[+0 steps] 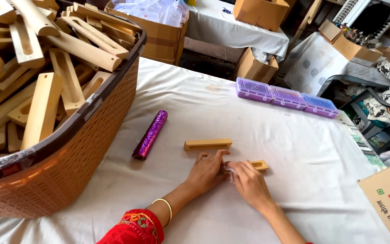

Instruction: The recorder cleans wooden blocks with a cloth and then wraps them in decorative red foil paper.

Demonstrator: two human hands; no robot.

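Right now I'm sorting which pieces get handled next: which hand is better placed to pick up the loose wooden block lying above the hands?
Probably the left hand: its fingertips lie just below the loose wooden block. The right hand rests on another block, farther away.

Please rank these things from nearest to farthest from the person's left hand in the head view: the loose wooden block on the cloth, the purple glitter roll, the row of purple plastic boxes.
From the left hand:
1. Loose wooden block, just above the fingers.
2. Purple glitter roll, to the left on the cloth.
3. Row of purple plastic boxes, at the far right edge of the table.
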